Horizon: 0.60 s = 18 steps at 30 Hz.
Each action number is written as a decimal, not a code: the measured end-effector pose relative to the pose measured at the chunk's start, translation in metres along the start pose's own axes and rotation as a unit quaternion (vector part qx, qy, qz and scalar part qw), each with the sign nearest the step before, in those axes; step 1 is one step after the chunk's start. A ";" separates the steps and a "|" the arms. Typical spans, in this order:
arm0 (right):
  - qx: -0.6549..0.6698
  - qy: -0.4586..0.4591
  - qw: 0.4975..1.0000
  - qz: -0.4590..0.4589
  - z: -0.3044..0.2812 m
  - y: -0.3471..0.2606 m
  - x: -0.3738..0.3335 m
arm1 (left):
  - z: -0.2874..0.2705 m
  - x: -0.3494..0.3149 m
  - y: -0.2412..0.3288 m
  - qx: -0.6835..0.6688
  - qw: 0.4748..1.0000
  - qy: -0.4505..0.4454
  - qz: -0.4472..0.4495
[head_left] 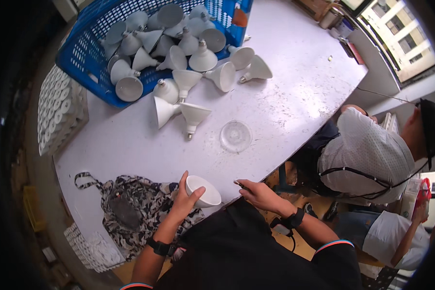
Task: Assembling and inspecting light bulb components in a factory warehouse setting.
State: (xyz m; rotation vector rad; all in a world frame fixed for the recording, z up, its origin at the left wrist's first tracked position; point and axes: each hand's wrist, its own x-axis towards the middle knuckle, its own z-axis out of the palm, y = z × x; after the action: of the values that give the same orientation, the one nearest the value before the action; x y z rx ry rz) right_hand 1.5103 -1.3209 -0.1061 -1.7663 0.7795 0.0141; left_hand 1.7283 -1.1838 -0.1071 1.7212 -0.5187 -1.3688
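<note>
At the table's near edge, my left hand (pixel 183 199) is closed around the rim of a white reflector bulb housing (pixel 209 192), its wide opening tilted up toward the right. My right hand (pixel 261 195) is a little to the right, fingers pinched on a short dark tool (pixel 241 184) with a pale tip; its exact kind is too small to make out. The tool and the housing are apart. Farther out on the table lies a clear round disc (pixel 236 136). Several white reflector bulbs (pixel 195 116) with screw bases sit beyond it to the left.
A blue perforated crate (pixel 101 94) full of similar bulbs lies tipped at the far left. A camouflage cloth (pixel 150 205) is bunched beside my left arm. White stacked trays (pixel 60 111) stand left of the table (pixel 295 92). Two people (pixel 367 150) sit close on the right.
</note>
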 end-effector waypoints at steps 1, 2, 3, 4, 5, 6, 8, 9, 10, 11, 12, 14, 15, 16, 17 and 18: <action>-0.046 -0.021 0.997 -0.050 0.006 -0.015 0.002 | -0.001 0.003 -0.002 0.028 0.999 0.013 -0.015; -0.091 -0.041 0.990 -0.100 0.013 -0.025 0.004 | 0.000 0.001 -0.014 0.044 0.999 0.022 -0.015; -0.089 -0.051 0.990 -0.100 0.017 -0.031 0.009 | 0.001 0.005 -0.024 0.060 0.998 0.027 -0.010; -0.067 -0.085 0.991 -0.081 0.021 -0.035 0.011 | -0.001 0.007 -0.034 0.057 0.998 0.030 -0.017; -0.045 -0.118 0.990 -0.061 0.025 -0.037 0.014 | -0.005 0.009 -0.043 0.053 0.998 0.011 -0.026; -0.016 -0.120 0.991 -0.058 0.029 -0.032 0.018 | -0.004 0.007 -0.043 0.048 0.998 -0.011 -0.035; 0.013 -0.130 0.991 -0.037 0.029 -0.025 0.021 | -0.007 0.001 -0.037 0.041 0.998 -0.030 -0.043; 0.038 -0.137 0.989 -0.026 0.028 -0.027 0.025 | -0.009 0.000 -0.032 0.037 0.998 -0.042 -0.041; 0.020 -0.161 0.987 0.005 0.024 -0.036 0.025 | -0.010 0.000 -0.035 0.034 0.997 -0.042 -0.046; 0.020 -0.163 0.986 0.010 0.025 -0.039 0.024 | -0.010 0.000 -0.037 0.047 0.997 -0.053 -0.032; -0.020 -0.157 0.987 -0.030 0.024 -0.040 0.022 | -0.007 -0.001 -0.041 0.056 0.996 -0.062 -0.018; -0.061 -0.153 0.984 -0.065 0.024 -0.038 0.016 | -0.004 -0.002 -0.047 0.061 0.996 -0.072 -0.007; -0.058 -0.138 0.986 -0.067 0.024 -0.037 0.014 | -0.004 -0.001 -0.047 0.046 0.996 -0.070 -0.004; -0.055 -0.122 0.989 -0.068 0.025 -0.036 0.012 | -0.004 -0.001 -0.048 0.031 0.997 -0.069 -0.001; -0.056 -0.123 0.989 -0.065 0.025 -0.036 0.007 | -0.004 -0.003 -0.048 0.029 0.997 -0.071 -0.002; -0.046 -0.104 0.993 -0.036 0.026 -0.036 0.001 | -0.004 -0.002 -0.048 0.036 0.997 -0.073 0.006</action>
State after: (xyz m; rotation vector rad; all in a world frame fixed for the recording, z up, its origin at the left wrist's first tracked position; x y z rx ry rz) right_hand 1.5390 -1.2942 -0.0855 -1.8441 0.5710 0.1857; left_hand 1.7230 -1.1543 -0.1444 1.6785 -0.6664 -1.4912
